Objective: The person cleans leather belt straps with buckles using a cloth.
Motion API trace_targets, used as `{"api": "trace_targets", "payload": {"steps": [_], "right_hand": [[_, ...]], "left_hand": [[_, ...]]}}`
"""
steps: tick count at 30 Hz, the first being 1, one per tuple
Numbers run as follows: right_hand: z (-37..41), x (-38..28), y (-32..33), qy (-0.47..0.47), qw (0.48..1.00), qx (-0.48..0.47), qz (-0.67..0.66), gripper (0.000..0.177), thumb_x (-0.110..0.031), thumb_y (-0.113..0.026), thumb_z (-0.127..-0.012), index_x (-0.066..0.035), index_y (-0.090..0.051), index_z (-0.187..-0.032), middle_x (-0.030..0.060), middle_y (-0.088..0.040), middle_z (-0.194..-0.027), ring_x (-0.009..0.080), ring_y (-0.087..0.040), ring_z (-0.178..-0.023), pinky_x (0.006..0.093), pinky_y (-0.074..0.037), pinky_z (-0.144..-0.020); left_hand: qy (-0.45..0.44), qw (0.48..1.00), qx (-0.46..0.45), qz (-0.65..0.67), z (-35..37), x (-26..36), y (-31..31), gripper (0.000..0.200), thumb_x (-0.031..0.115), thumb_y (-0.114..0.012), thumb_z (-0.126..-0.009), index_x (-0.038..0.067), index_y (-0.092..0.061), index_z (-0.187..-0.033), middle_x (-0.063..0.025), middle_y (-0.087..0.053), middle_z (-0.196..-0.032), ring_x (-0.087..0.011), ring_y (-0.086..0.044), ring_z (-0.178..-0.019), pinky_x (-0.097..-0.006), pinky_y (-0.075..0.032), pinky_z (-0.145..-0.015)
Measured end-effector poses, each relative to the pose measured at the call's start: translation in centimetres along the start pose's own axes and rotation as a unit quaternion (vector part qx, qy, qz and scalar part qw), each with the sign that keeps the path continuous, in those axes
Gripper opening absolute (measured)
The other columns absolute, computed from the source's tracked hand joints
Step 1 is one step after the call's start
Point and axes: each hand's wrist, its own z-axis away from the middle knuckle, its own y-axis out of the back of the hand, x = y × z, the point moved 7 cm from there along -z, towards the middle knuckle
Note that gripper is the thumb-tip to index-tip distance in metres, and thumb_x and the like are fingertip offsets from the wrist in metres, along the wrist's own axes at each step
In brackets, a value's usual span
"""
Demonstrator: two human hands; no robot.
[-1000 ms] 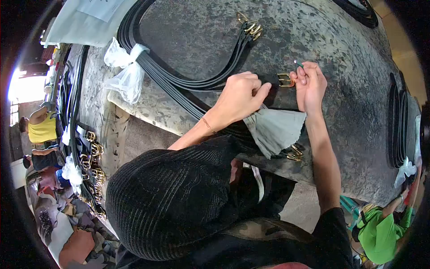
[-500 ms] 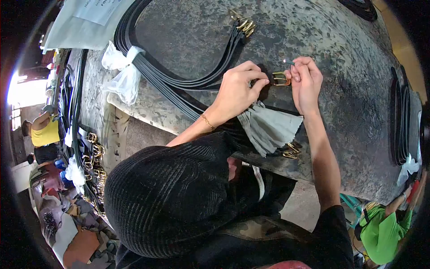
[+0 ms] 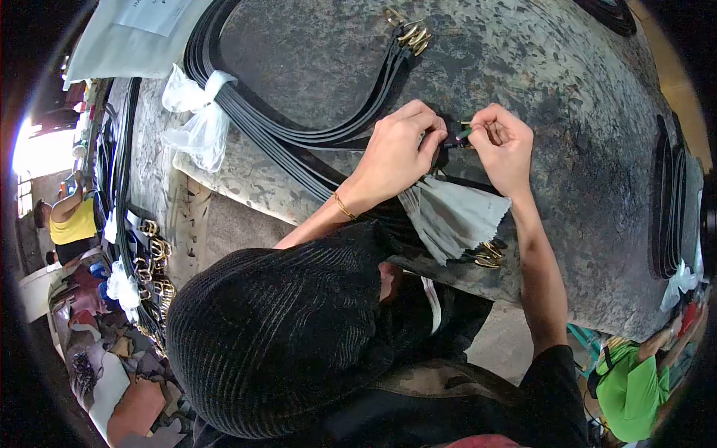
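Observation:
My left hand is closed, thumb and fingers pinching the buckle end of a black belt. Its gold buckle shows edge-on between my hands, partly hidden by my right fingers. My right hand is closed on a slim, dark green stick-like tool, its end against or very near the belt by the buckle; contact is hard to make out. Below the hands, a grey cloth with a zigzag edge lies over the belts, and gold buckles stick out beyond it.
A bundle of black belts, tied with white plastic, curves across the dark table. More belts lie at the right. People in yellow and green are at the sides. Leather scraps lie lower left.
My right hand has turned and lowered the stick-like tool from above the buckle to the belt end beside it. The buckle has tilted from face-on to edge-on. My left hand keeps its pinch.

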Motion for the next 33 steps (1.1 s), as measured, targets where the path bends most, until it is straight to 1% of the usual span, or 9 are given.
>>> {"api": "trace_targets", "payload": {"steps": [15, 18, 20, 21, 24, 28, 29, 31, 33], "right_hand": [[-0.1, -1.2, -0.1, 0.052, 0.996, -0.001, 0.079, 0.006, 0.003, -0.063, -0.071, -0.002, -0.059, -0.073, -0.007, -0.048, -0.062, -0.001, -0.035, -0.055, 0.0194, -0.026, -0.048], [-0.1, -0.6, 0.1, 0.02, 0.997, -0.016, 0.079, 0.006, 0.003, -0.062, -0.074, -0.002, -0.059, -0.075, -0.0061, -0.051, -0.065, -0.0005, -0.041, -0.057, 0.0187, -0.03, -0.05], [-0.4, -0.1, 0.8, -0.016, 0.998, 0.026, -0.052, 0.004, 0.001, -0.061, -0.082, -0.002, -0.059, -0.08, -0.0041, -0.054, -0.07, 0.0021, -0.048, -0.06, 0.0192, -0.037, -0.054], [-0.6, 0.1, 1.0, -0.015, 0.998, 0.027, -0.052, 0.004, 0.001, -0.061, -0.082, -0.002, -0.059, -0.08, -0.0041, -0.054, -0.07, 0.0021, -0.048, -0.06, 0.0192, -0.037, -0.054], [-0.8, 1.0, 1.7, -0.057, 0.986, 0.042, -0.149, 0.007, -0.005, -0.055, -0.09, -0.003, -0.06, -0.085, -0.0015, -0.054, -0.074, 0.0058, -0.051, -0.063, 0.025, -0.047, -0.062], [-1.0, 1.3, 1.9, -0.062, 0.958, 0.059, -0.272, 0.006, -0.002, -0.054, -0.09, -0.002, -0.06, -0.09, -0.0018, -0.05, -0.072, 0.0054, -0.047, -0.064, 0.0288, -0.05, -0.07], [-1.0, 1.3, 2.1, -0.083, 0.947, 0.069, -0.302, 0.006, -0.002, -0.053, -0.09, -0.001, -0.06, -0.091, -0.002, -0.047, -0.072, 0.0056, -0.045, -0.064, 0.0298, -0.051, -0.073], [-1.0, 1.4, 2.2, -0.101, 0.935, 0.08, -0.331, 0.007, -0.002, -0.053, -0.09, -0.001, -0.059, -0.093, -0.0021, -0.045, -0.071, 0.0057, -0.043, -0.064, 0.0309, -0.052, -0.077], [-1.2, 1.5, 2.3, -0.11, 0.918, 0.087, -0.371, 0.01, -0.001, -0.054, -0.091, 0.002, -0.059, -0.099, -0.0012, -0.047, -0.072, 0.0071, -0.044, -0.063, 0.0304, -0.05, -0.077]], "left_hand": [[0.004, 1.0, 0.002, 0.001, 0.0, -0.2, 0.0, 0.008, 0.004, -0.065, -0.084, -0.003, -0.066, -0.088, -0.0163, -0.064, -0.092, -0.0347, -0.064, -0.087, -0.038, -0.051, -0.078], [0.001, 1.0, 0.016, -0.004, -0.1, -0.1, 0.3, 0.011, 0.006, -0.065, -0.084, -0.004, -0.064, -0.086, -0.0158, -0.065, -0.089, -0.0302, -0.065, -0.083, -0.0366, -0.05, -0.075], [0.103, 0.992, 0.013, 0.069, -0.1, -1.1, 0.5, 0.015, 0.002, -0.06, -0.082, -0.004, -0.056, -0.095, -0.0131, -0.059, -0.088, -0.0223, -0.059, -0.083, -0.0321, -0.047, -0.078], [0.102, 0.992, 0.012, 0.069, 0.1, -1.0, 0.7, 0.015, 0.002, -0.06, -0.082, -0.004, -0.056, -0.095, -0.0131, -0.059, -0.088, -0.0223, -0.059, -0.083, -0.0321, -0.047, -0.078], [0.073, 0.975, 0.01, 0.207, 0.3, -1.5, 0.9, 0.042, -0.008, -0.046, -0.068, 0.004, -0.035, -0.106, -0.0075, -0.036, -0.095, -0.0191, -0.043, -0.088, -0.0283, -0.037, -0.088], [-0.006, 0.987, -0.011, 0.158, -0.1, -1.0, -0.2, 0.037, -0.013, -0.044, -0.066, 0.003, -0.036, -0.099, -0.0125, -0.045, -0.1, -0.0244, -0.049, -0.097, -0.0329, -0.04, -0.092], [-0.051, 0.994, -0.02, 0.097, 0.0, -0.3, -0.2, 0.032, -0.013, -0.046, -0.071, 0.001, -0.043, -0.1, -0.0158, -0.055, -0.104, -0.0282, -0.057, -0.1, -0.0346, -0.044, -0.092], [-0.03, 0.995, -0.026, 0.091, 0.1, 0.5, -0.7, 0.028, -0.01, -0.052, -0.077, -0.001, -0.053, -0.103, -0.0156, -0.063, -0.105, -0.0318, -0.062, -0.098, -0.0358, -0.047, -0.088], [-0.059, 0.995, -0.024, 0.072, 0.2, 0.7, -0.8, 0.025, -0.006, -0.057, -0.079, -0.001, -0.057, -0.103, -0.0149, -0.065, -0.107, -0.0321, -0.063, -0.099, -0.0369, -0.048, -0.087]]}}
